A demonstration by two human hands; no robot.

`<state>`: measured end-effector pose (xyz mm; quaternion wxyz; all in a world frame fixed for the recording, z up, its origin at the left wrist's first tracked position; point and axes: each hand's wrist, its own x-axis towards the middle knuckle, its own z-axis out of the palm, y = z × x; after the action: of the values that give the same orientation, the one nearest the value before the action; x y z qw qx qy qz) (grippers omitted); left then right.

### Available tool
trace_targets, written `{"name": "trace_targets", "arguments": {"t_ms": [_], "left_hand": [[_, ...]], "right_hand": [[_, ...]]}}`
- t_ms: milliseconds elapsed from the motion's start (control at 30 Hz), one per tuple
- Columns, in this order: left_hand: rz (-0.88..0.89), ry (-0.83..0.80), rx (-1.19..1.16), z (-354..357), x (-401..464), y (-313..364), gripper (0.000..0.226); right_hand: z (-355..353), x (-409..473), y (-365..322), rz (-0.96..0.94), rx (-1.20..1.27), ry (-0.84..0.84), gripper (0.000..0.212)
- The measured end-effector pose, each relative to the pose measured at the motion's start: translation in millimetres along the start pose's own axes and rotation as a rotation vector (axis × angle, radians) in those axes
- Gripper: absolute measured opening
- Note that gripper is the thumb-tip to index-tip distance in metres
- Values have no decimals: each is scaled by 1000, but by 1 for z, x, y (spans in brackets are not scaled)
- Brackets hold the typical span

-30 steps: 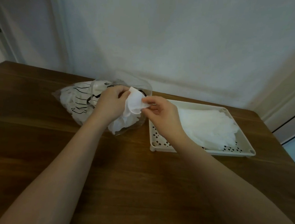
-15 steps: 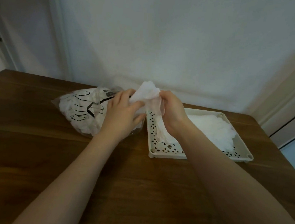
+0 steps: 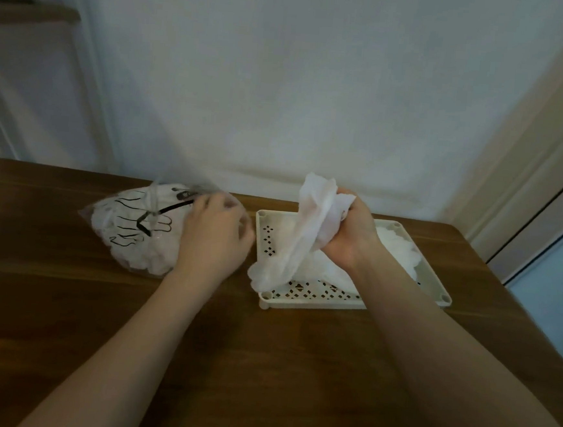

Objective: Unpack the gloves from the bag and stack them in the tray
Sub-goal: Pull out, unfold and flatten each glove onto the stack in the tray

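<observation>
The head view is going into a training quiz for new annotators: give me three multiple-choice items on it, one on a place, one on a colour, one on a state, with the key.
1. Where does the tray sit relative to the bag?
A. To its right on the table
B. On top of it
C. To its left

2. What colour is the table?
A. White
B. Dark brown wood
C. Green

3. What is the right hand doing?
A. Lying flat on the table
B. Gripping a glove above the tray
C. Reaching inside the bag

Key: 1 A, the cream tray stands to the right of the clear bag. 2 B, wood grain shows all around both. 3 B, its fingers curl round the white glove, which hangs toward the tray's near left corner, while the left hand rests on the bag.
</observation>
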<state>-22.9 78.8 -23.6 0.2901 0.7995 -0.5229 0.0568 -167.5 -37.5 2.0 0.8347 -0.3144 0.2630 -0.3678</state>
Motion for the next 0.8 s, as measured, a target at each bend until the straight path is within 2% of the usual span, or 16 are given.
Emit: {"name": "trace_targets", "arguments": {"t_ms": [67,133,233,300,400,433,500,567,633,733,800], "left_hand": [[-76,-60,-377,-14,1,28,41],[-168,-232,-624,-19,9,50,50],[-255,-459,-990,-21,19,69,41],[-225,-490,-997,-16,23,74,30],[-198,-482,-822,-12,25,81,22],[-209,-455,-778,-11,25,83,22],[-225,-390,-774,-6,26,85,21],[-264,-361,-948,-1,27,90,19],[-351,-363,-1220,2,31,92,17],[-489,-476,-1699,7,32,90,14],[-562,-591,-1905,8,32,84,18]], "right_hand": [[2,-6,-6,16,-97,-59,27],[4,-11,-11,18,-239,-94,24],[1,-18,-15,4,-449,-98,34],[-3,-24,-22,8,-533,-87,35],[-12,-36,-34,105,-566,-135,44],[-17,-40,-38,122,-586,-154,43],[-30,-48,-45,121,-628,-190,25],[-44,-53,-47,101,-684,-219,14],[-56,-50,-46,44,-704,-192,10],[-65,-46,-53,-33,-591,-170,8],[-65,-46,-59,-52,-561,-192,11]]}}
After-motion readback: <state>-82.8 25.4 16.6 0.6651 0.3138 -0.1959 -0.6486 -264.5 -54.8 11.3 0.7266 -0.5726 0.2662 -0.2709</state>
